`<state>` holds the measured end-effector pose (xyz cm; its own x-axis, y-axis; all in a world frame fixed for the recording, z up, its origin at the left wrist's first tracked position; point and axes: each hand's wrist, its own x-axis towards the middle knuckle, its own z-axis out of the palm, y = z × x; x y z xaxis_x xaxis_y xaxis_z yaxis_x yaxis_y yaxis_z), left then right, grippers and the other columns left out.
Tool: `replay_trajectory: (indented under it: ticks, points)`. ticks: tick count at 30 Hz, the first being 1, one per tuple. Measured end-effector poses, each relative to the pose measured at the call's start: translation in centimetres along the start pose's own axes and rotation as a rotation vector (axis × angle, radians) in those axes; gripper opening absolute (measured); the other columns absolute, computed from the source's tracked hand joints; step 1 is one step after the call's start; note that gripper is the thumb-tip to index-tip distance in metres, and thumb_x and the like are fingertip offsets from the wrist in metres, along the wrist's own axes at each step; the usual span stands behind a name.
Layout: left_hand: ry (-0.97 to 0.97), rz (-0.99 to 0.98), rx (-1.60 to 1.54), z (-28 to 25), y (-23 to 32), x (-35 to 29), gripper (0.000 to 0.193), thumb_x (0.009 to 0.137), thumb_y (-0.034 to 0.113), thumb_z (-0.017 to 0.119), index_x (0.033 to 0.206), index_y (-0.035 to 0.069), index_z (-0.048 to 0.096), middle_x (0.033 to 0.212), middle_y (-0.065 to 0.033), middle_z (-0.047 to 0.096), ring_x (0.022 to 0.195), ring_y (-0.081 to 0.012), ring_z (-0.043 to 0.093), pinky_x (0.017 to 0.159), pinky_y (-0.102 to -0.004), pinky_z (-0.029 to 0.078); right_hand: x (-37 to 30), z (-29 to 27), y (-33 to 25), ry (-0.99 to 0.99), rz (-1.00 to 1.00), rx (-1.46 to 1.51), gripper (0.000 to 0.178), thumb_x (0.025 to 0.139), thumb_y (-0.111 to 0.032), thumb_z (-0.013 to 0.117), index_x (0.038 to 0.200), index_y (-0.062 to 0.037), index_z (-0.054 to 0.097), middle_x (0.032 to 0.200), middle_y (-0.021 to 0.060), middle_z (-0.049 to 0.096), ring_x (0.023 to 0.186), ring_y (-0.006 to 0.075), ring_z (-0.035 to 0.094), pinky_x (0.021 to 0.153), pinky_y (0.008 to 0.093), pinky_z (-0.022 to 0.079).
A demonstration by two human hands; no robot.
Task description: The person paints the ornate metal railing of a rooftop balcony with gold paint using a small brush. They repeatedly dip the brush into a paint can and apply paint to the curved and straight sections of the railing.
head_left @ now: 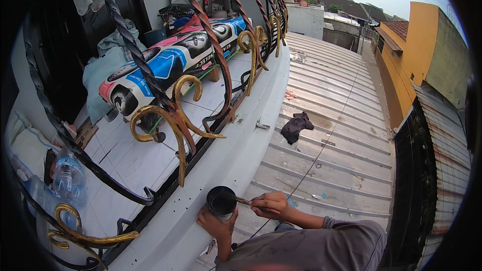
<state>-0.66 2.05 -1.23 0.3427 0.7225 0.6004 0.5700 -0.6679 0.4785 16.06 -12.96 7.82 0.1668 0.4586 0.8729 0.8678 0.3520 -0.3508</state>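
Observation:
My left hand (216,225) is wrapped round a small round cup (222,215), pale outside and dark inside, held above the white ledge. Pinched in my right hand (270,205) is a paintbrush (243,200) with a slim handle. Its far end reaches the cup's right rim; the bristles cannot be made out against the dark inside. To the left stands a wrought-iron railing (219,52) of twisted dark bars, partly reddish-brown. Its curled scrolls (176,120) are gold-coloured, and the nearest ones are apart from both hands.
Behind the railing, a long printed wrapped bundle (175,60) lies on the white-tiled floor, with clear plastic bottles (69,178) nearer me. Right of the ledge (236,163) lies a lower ribbed metal roof (341,170) with a dark cloth (297,127) on it and a thin cable (329,138) crossing.

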Motion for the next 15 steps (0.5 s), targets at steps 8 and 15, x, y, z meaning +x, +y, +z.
replay_trajectory:
  ticks: [8,15]
  points:
    - [0.015,0.021,0.068,0.2,-0.3,0.0,0.105,0.058,0.075,0.084,0.123,-0.002,0.053,0.117,-0.0194,0.056,0.115,-0.0415,0.052,0.096,-0.0543,0.039,0.1,-0.7,-0.3,0.057,-0.042,0.002,0.030,0.074,-0.006,0.085,0.102,-0.0119,0.074,0.087,0.0023,0.075,0.065,0.0173,0.071,0.054,0.0276,0.054]
    - [0.010,-0.013,0.033,0.2,-0.2,0.0,0.105,0.059,0.073,0.085,0.126,-0.002,0.055,0.119,-0.0205,0.058,0.116,-0.0424,0.052,0.096,-0.0528,0.040,0.2,-0.8,-1.2,0.093,0.060,0.096,0.028,0.078,-0.004,0.084,0.103,-0.0107,0.075,0.086,0.0036,0.074,0.067,0.0192,0.071,0.056,0.0286,0.055]
